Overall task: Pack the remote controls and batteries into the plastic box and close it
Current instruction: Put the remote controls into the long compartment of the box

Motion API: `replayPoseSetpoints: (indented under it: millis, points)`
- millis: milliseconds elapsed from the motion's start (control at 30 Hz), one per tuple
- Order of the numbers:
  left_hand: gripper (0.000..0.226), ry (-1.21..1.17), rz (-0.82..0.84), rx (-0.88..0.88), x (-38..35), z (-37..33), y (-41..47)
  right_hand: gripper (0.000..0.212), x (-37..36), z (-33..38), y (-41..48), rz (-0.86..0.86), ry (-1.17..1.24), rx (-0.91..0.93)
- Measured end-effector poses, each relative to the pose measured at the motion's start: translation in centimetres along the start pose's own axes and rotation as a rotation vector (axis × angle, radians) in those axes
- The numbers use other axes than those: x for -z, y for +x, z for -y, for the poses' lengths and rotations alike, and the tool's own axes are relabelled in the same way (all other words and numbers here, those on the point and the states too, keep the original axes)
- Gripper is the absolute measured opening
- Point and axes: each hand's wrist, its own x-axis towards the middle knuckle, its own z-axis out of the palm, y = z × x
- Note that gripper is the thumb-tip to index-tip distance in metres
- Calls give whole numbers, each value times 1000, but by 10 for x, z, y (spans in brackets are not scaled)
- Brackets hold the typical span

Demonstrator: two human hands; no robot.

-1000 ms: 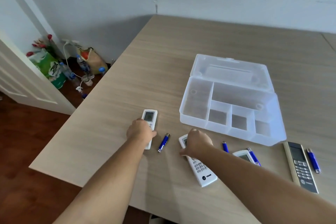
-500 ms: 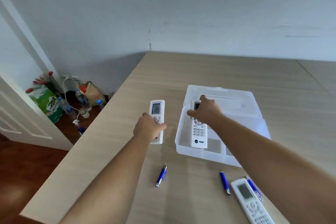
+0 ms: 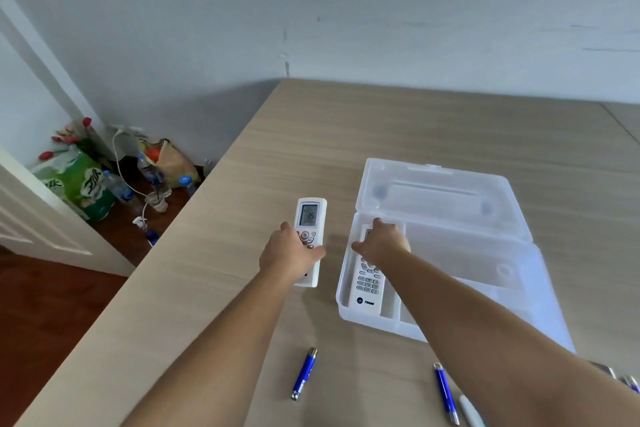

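A clear plastic box [image 3: 346,308] lies open on the wooden table, its lid [image 3: 440,198] folded back. My right hand [image 3: 382,243] grips the upper end of a white Trane remote [image 3: 370,288], which lies in the box's left compartment. My left hand [image 3: 291,255] holds another white remote [image 3: 310,218] just left of the box, its lit screen pointing away from me. Two blue batteries lie near the front edge, one [image 3: 304,373] in the middle and one [image 3: 446,393] beside my right forearm. A corner of a third white remote [image 3: 471,411] shows at the bottom.
The table's left edge [image 3: 194,204] drops to a dark wood floor. Down there stand a green bag [image 3: 81,184], several water bottles [image 3: 147,168], a cable and a white door [image 3: 38,218]. A grey wall stands behind the table.
My right hand has lifted the Trane remote from the table and lowered it into the box's left compartment. My left hand has carried its remote forward, alongside the box.
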Motion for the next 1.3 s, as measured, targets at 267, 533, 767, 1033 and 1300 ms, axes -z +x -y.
replayPoseSetpoints:
  millis: [267,533,767,1033,1300]
  points:
    - [59,13,35,-11,-16,2,11,35,-20,-9,13,106,17,-95]
    - [60,19,13,-72,-13,-25,1,30,6,-12,9,104,13,-19]
    - [45,16,87,-180,-30,-79,-27,28,47,-46,-4,-144,97,32]
    - [24,352,142,-217,-79,-82,-46,50,28,-88,-19,40,346,74]
    - [20,658,153,-309,-93,-74,-45,52,30,-85,-16,101,396,88]
